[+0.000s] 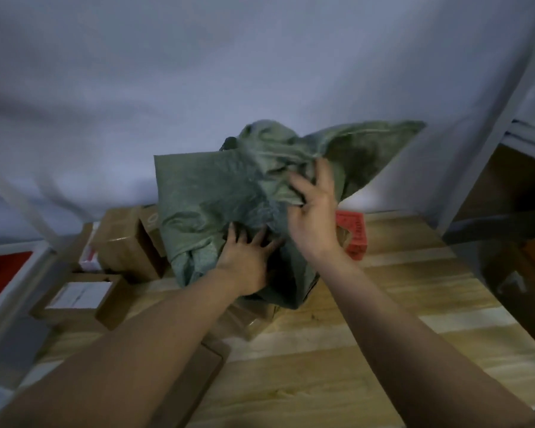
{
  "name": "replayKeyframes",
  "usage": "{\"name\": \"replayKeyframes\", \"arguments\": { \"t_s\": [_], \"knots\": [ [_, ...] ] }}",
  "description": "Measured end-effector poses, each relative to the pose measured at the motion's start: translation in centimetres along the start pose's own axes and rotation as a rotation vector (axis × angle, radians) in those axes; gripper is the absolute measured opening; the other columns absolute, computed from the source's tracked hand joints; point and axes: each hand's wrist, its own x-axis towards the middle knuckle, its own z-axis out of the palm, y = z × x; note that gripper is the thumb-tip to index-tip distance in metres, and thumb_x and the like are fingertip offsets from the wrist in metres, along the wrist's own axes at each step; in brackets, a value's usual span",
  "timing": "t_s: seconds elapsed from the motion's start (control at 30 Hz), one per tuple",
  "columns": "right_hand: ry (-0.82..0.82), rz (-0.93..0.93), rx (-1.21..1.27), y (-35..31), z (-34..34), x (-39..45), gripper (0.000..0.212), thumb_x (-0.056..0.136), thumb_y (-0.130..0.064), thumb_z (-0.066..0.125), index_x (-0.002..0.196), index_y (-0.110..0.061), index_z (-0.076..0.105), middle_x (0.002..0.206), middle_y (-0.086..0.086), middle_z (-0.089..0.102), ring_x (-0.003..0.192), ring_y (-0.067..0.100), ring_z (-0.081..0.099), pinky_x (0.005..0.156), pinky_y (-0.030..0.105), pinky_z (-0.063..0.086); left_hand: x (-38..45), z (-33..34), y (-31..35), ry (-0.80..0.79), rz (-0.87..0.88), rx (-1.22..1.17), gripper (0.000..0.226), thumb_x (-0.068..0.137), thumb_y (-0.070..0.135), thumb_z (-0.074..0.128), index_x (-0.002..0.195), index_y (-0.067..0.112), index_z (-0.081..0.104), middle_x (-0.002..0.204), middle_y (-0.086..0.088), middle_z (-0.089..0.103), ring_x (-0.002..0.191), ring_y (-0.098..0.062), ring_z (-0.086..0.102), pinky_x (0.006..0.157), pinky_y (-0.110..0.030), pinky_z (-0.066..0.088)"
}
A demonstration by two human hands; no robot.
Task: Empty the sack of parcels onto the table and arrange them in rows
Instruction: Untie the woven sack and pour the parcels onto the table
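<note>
Gripping the green sack (pixel 217 193) with both hands, left (pixel 247 261) low, right (pixel 314 208) bunching cloth above, tipping boxes (pixel 127 242) onto the worktop (pixel 352 350).

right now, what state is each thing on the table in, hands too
sack: upright on the table, crumpled, bulging, gripped by both hands
left hand: fingers spread on the sack's lower front, grip on the cloth
right hand: grip on a bunched fold near the sack's top
brown boxes: out of the sack, closed, loosely piled at left, not in rows
labelled box: closed, white label up
red box: behind the right wrist, partly hidden
table: wooden, parcels scattered on the left side
</note>
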Motion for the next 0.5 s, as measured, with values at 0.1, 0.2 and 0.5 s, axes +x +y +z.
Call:
{"name": "replayKeyframes", "arguments": {
  "t_s": [0.1,0.2,0.5],
  "knots": [
    [-0.383,-0.261,-0.292,0.3,1.9,-1.1,0.055,0.076,0.0,0.063,0.122,-0.031,0.069,0.162,0.007,0.026,0.152,0.04,0.007,0.11,0.077,0.005,-3.1,-0.5,-3.7,0.284,0.138,-0.173,0.051,0.091,0.058,0.038,0.131,0.034,0.058,0.135,-0.002,0.061,0.123,-0.025,0.056,0.105,-0.04,0.039],
    [-0.541,-0.472,-0.47,0.2,3.0,-2.2,0.049,0.071,0.0,0.068,0.114,-0.023,0.073,0.157,0.01,0.035,0.15,0.044,0.007,0.104,0.083,0.005,-7.2,-0.4,-7.1,0.743,-0.105,-0.579,0.046,0.085,0.048,0.044,0.059,0.018,0.066,0.056,0.004,0.062,0.058,-0.016,0.06,0.058,-0.025,0.039],
    [-0.768,-0.855,-0.729,-1.4,5.4,-2.3,0.046,0.063,-0.022,0.084,0.107,-0.033,0.075,0.153,0.004,0.03,0.147,0.045,0.02,0.096,0.086,0.019,-7.8,-4.9,-9.2,0.962,-0.53,-0.707,0.084,0.062,0.085,0.057,0.121,0.025,0.052,0.124,0.002,0.048,0.118,-0.017,0.048,0.098,-0.038,0.041]
  ]
}}
